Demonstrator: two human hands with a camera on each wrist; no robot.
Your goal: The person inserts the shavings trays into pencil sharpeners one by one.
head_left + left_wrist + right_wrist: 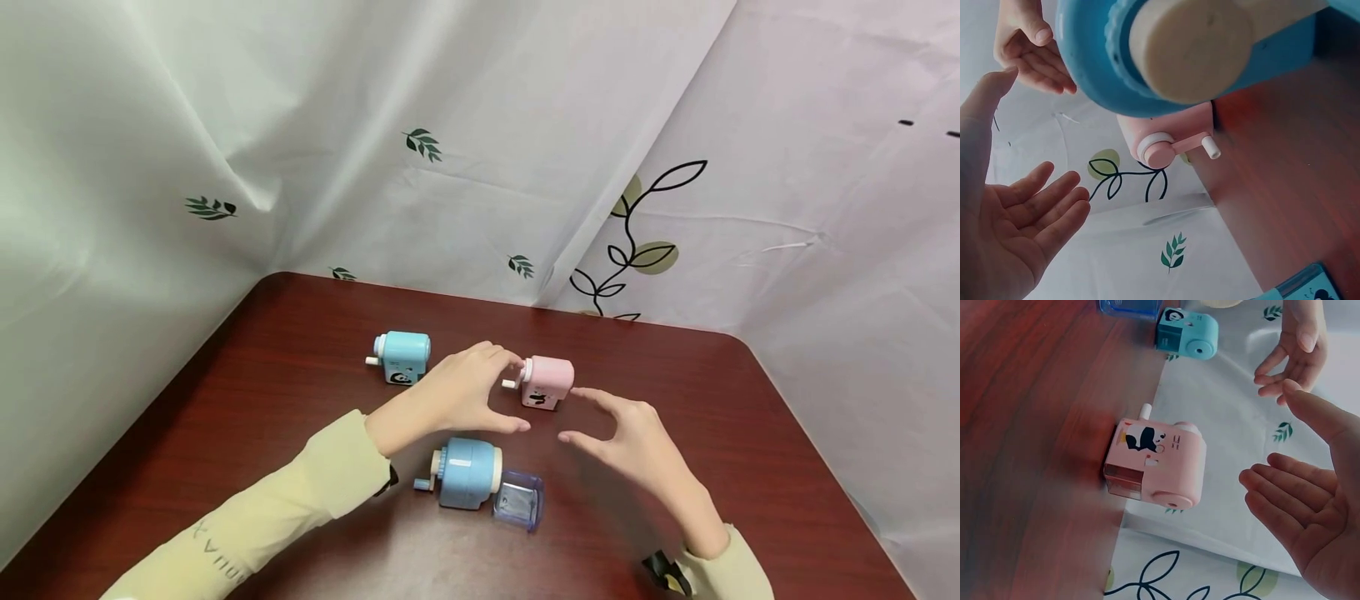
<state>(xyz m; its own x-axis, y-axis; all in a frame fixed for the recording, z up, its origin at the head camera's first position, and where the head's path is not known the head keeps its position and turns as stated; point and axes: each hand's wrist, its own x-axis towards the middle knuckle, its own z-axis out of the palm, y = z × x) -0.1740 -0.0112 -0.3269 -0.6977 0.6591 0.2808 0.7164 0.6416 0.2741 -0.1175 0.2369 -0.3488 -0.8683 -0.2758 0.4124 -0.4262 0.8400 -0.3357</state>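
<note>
On the table stand several hand-crank pencil sharpeners. My left hand (pixel 471 393), fingers and thumb spread apart, hovers just left of the pink pencil sharpener (pixel 551 379) with a panda print. To its right is my right hand (pixel 639 440), also held with thumb and fingers apart. Neither hand holds anything in the wrist views. Nearer to me lies a larger blue pencil sharpener (pixel 467 475) with a cream front and a blue crank. A see-through bluish shavings drawer (pixel 519 500) sits at its right side.
A turquoise pencil sharpener (pixel 407 354) with a panda print stands farther left, behind my left forearm. The dark red-brown table (pixel 720 400) has rounded back corners. White cloth (pixel 480 200) with leaf prints hangs behind it and along the sides.
</note>
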